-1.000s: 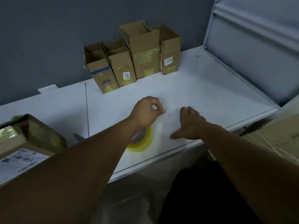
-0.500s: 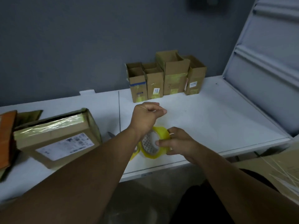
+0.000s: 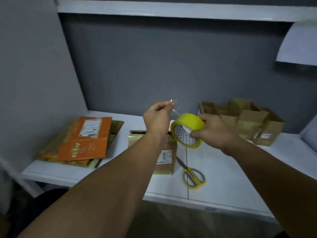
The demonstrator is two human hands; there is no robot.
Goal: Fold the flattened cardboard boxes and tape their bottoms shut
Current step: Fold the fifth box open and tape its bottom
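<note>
A: Yellow tape roll (image 3: 188, 130), one item. From my remote seat I log it off the table, raised in front of the grey wall (image 3: 154, 66), core facing the camera. The right hand (image 3: 211, 133) is clamped on it, fingers over the outer band and the thumb at the inner rim.

B: Loose end?

A: Clear tape strip (image 3: 175, 112), thin and hard to make out, running from the roll up to the left hand (image 3: 157, 119). That hand is pinched tight on the strip's free end, just up and left of the roll.

B: Cardboard stock?

A: Entry one: folded boxes (image 3: 243, 120), brown, a group standing upright with tops open, on the table (image 3: 231, 169) at the back right against the wall. Entry two: a single brown box (image 3: 167, 157) with a white label, on the table directly under my left forearm, partly hidden by it. Entry three: flattened boxes (image 3: 80, 141), a stack at the table's left end, an orange one uppermost.

B: Tools?

A: Scissors (image 3: 192, 174), yellow and grey handles, lying flat on the table just right of the single box, blades pointing away from me. Neither hand touches them.
</note>
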